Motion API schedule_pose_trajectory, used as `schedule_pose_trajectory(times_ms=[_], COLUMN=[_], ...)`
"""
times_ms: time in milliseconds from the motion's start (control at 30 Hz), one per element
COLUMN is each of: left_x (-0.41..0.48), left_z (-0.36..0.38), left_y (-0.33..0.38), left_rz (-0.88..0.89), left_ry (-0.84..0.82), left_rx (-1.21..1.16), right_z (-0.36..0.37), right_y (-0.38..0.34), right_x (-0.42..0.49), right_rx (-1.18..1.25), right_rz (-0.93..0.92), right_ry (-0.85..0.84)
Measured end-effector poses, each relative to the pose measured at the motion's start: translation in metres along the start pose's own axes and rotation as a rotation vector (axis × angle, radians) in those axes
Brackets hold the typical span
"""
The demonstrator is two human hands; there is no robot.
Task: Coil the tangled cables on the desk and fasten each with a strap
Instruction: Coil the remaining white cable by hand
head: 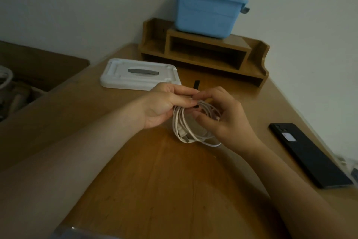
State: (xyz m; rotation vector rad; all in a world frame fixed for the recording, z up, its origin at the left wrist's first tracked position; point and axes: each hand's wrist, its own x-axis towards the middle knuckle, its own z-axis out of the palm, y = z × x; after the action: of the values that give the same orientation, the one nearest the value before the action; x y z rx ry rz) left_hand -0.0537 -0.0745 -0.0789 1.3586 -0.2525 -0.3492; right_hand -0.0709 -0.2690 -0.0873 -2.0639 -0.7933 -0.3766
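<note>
Cable: white cable (185, 130) coiled, held over mid-bench (155, 180).
Strap: black strap (196, 84) at the coil's 12 o'clock, apparently unfastened.
Left grip (162, 107): clasps the coil's top.
Right grip (226, 118): pinches the strap.
Remaining: closing the strap.

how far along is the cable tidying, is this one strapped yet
Done: the white cable is wound into a neat coil. In hand: the left hand grips the coil's top while the right hand pinches a black strap there, its free end sticking up loose. Left: closing that strap round the coil. No other tangled cable shows on the desk, so this may be the last one.
</note>
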Motion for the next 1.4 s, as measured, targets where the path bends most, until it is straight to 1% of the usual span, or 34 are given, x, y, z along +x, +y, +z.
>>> schedule_pose_trajectory(times_ms=[67, 167, 334, 501, 667, 801, 868, 968, 1068, 1201, 1268, 1402], left_x=[0.000, 0.000, -0.001, -0.003, -0.001, -0.001, 0.000, 0.001, 0.002, -0.001, -0.001, -0.002], left_z=[0.000, 0.001, 0.002, 0.008, 0.009, 0.011, 0.011, 0.011, 0.009, 0.012, 0.016, 0.017], left_y=[0.000, 0.002, 0.003, -0.002, -0.009, -0.013, -0.014, -0.014, -0.014, -0.013, -0.012, -0.009], left_rz=[-0.010, -0.017, -0.005, 0.131, 0.268, 0.305, 0.317, 0.331, 0.327, 0.361, 0.403, 0.468], left_ry=[-0.006, -0.025, -0.033, 0.056, 0.122, 0.135, 0.170, 0.241, 0.251, 0.222, 0.229, 0.287], left_rx=[-0.021, -0.068, -0.061, 0.166, 0.382, 0.439, 0.439, 0.412, 0.379, 0.428, 0.483, 0.547], right_z=[0.001, -0.001, -0.003, -0.003, -0.003, -0.002, -0.004, -0.007, -0.006, -0.006, -0.007, -0.003], right_y=[-0.001, -0.002, -0.004, -0.002, -0.001, 0.002, 0.004, 0.007, 0.007, 0.008, 0.010, 0.010], right_x=[0.002, 0.004, 0.003, 0.003, 0.002, 0.002, 0.002, 0.002, 0.002, 0.005, 0.005, 0.003], right_rx=[-0.038, -0.020, 0.015, 0.071, 0.200, 0.137, 0.114, 0.123, 0.077, -0.003, -0.036, 0.011], right_rz=[-0.047, -0.055, 0.000, 0.108, 0.173, 0.162, 0.160, 0.176, 0.175, 0.133, 0.149, 0.196], right_ry=[0.050, 0.110, 0.086, 0.096, 0.173, 0.203, 0.184, 0.086, 0.000, 0.060, 0.062, 0.034])
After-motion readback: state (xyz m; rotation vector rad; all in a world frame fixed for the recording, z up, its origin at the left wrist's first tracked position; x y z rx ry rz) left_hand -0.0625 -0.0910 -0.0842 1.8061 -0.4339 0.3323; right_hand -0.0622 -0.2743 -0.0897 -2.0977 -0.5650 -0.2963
